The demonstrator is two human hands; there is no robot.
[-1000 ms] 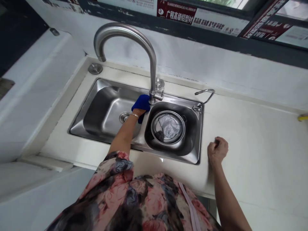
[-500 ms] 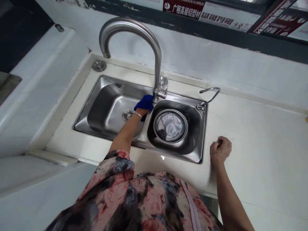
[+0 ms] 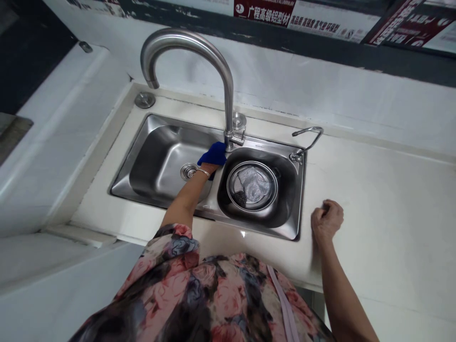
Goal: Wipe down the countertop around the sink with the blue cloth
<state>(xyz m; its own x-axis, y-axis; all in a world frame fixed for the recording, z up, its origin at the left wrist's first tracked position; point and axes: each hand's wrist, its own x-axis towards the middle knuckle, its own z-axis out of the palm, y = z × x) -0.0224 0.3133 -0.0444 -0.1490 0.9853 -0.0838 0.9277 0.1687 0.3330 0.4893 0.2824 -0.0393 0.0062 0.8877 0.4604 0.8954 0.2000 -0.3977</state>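
My left hand point(image 3: 209, 167) is closed on a blue cloth point(image 3: 214, 153), which covers most of the fingers. Hand and cloth press on the steel divider of the double sink point(image 3: 212, 202), by the base of the tall faucet point(image 3: 228, 95). A corner of the cloth hangs toward the left bowl. On the countertop right of the sink rests my right hand point(image 3: 327, 221), fingers curled in and nothing visible in them. Inside the right bowl stands a round metal colander point(image 3: 231, 192) with a crumpled grey cloth point(image 3: 253, 184) and a dark scrap in it.
A small thin tap point(image 3: 309, 135) rises at the sink's back right corner. Round metal caps sit behind the sink, one at the far left point(image 3: 145, 99) and one beside the faucet point(image 3: 238, 120). The left bowl has a drain point(image 3: 188, 172). A wall runs along the left.
The view has shifted slightly. The left hand and blue cloth stay at almost the same place by the faucet base; the right hand has not moved on the countertop.
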